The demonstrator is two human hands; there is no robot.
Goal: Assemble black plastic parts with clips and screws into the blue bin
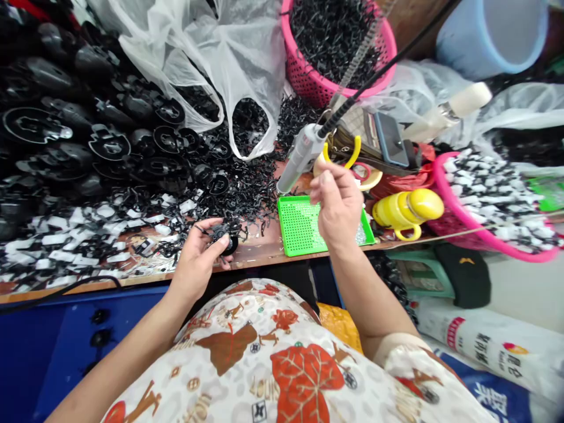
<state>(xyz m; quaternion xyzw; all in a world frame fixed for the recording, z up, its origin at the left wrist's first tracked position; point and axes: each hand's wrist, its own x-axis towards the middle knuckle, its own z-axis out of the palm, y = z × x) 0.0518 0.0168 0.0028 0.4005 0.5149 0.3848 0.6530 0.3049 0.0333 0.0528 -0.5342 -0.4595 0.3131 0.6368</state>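
Left hand (200,249) grips part (231,245), likely steadying it; right hand (339,202) pinched, contents unclear, over tray (296,230), presumably sited for reach.

place: assembly workshop | signs: heaped black parts (110,141), spring-hung power tool (300,157), parts-filled pink basket (304,82)

On the right, a yellow handled bottle (403,210) is near a dark-faced smartphone (391,139). Farther back is a pale blue bucket (457,41); lower down lies a printed white sack (469,339).
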